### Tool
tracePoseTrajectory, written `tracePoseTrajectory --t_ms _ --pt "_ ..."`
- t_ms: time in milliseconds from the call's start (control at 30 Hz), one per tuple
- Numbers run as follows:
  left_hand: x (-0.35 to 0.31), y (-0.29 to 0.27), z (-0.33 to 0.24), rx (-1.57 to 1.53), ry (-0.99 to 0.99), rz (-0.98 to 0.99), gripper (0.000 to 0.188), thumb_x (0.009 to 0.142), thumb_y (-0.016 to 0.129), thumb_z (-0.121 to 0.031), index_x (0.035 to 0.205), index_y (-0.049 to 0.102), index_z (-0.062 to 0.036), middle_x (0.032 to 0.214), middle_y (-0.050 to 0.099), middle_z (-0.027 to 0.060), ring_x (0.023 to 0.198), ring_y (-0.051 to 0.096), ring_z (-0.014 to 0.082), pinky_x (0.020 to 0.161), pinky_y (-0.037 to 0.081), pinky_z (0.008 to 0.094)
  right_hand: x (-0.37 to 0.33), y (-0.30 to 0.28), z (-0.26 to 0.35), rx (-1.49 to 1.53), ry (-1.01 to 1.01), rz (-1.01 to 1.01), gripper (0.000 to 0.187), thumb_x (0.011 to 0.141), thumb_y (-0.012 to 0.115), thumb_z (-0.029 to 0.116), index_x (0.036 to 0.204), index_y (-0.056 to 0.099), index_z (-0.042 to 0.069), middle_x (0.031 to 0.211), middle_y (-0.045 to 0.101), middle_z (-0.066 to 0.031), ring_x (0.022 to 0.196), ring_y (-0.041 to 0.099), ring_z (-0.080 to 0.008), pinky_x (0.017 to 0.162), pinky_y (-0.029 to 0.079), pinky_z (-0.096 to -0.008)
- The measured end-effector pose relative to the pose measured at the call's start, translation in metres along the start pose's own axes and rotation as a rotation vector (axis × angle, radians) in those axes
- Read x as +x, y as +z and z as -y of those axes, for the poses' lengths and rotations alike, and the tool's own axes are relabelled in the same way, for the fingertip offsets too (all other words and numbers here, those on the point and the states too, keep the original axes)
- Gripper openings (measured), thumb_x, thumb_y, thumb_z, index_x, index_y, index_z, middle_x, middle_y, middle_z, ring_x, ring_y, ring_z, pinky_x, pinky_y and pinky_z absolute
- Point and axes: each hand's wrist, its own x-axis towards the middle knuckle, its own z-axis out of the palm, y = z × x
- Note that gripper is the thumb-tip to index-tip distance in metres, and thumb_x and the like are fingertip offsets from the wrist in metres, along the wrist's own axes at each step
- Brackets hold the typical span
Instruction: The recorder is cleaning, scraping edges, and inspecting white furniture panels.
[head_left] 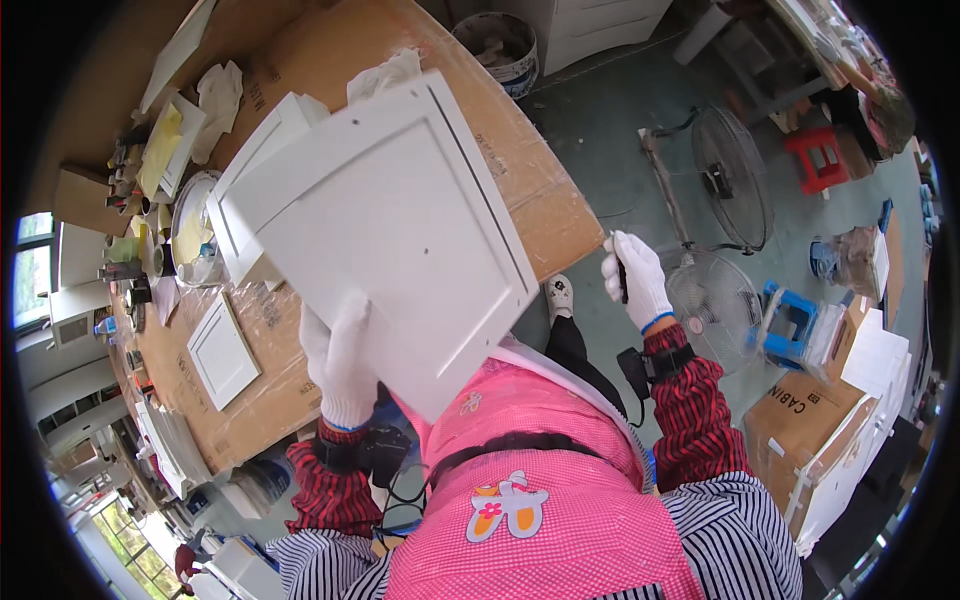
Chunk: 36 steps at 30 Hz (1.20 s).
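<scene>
Apron; left hand grips panel edge; floor beside table.

Ok so both arms come in from the lower edge, elbows bent and out to either side of the torso. Left hand, white-gloved, is out front with the thumb split off from the fingers in a firm clasp, left forearm running pretty much straight ahead. Right hand, gloved too, is well apart from it and a bit farther forward, fingers curled in toward the palm, right forearm tipping slightly inward. Also one leg shows between the hands, foot pointing forward
</scene>
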Motion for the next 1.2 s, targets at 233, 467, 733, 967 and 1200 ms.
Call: tracePoseTrajectory --t_ms 233,467,733,967,1200 --pt "-0.016 0.006 0.060 0.759 0.456 0.079 0.032 0.083 0.085 -0.011 0.109 0.074 0.0036 0.098 0.077 0.0117 0.086 0.077 0.0240 0.079 0.062 0.0360 -0.010 0.046 -0.006 -0.453 -0.125 -0.005 0.029 0.107 0.058 0.028 0.123 0.066 0.004 0.077 0.066 -0.0005 0.056 0.058 -0.0069 0.049 0.044 -0.0234" --pt "-0.036 0.028 0.070 0.634 0.586 0.023 0.028 0.083 0.083 -0.008 0.108 0.074 0.0019 0.096 0.077 0.0104 0.084 0.077 0.0226 0.075 0.062 0.0359 0.007 0.103 0.009 -0.906 -0.585 0.087 0.022 0.102 0.065 0.023 0.112 0.071 0.004 0.091 0.076 -0.0163 0.082 0.075 -0.0291 0.077 0.057 -0.0383" --pt "-0.047 0.023 0.069 0.662 0.251 0.187 0.020 0.093 0.074 -0.015 0.108 0.076 -0.0013 0.100 0.078 0.0110 0.087 0.077 0.0241 0.078 0.061 0.0373 0.027 0.120 0.023 -1.235 -0.825 0.108 0.024 0.102 0.057 0.027 0.109 0.070 0.009 0.099 0.074 -0.0177 0.090 0.072 -0.0404 0.077 0.056 -0.0518" --pt "-0.056 0.010 0.093 0.742 0.031 0.240 0.023 0.098 0.071 -0.024 0.107 0.076 -0.0038 0.095 0.076 0.0113 0.085 0.074 0.0202 0.075 0.060 0.0360 0.017 0.123 0.027 -1.317 -0.563 0.148 0.026 0.102 0.059 0.029 0.109 0.073 0.009 0.101 0.075 -0.0173 0.096 0.071 -0.0397 0.081 0.056 -0.0483" --pt "-0.064 -0.015 0.150 0.881 0.019 0.219 0.027 0.101 0.066 -0.030 0.105 0.076 -0.0053 0.092 0.076 0.0124 0.079 0.073 0.0204 0.071 0.059 0.0368 -0.028 0.113 -0.007 -1.233 -0.475 0.295 0.028 0.103 0.054 0.032 0.105 0.072 0.011 0.098 0.074 -0.0164 0.095 0.070 -0.0414 0.080 0.056 -0.0507"
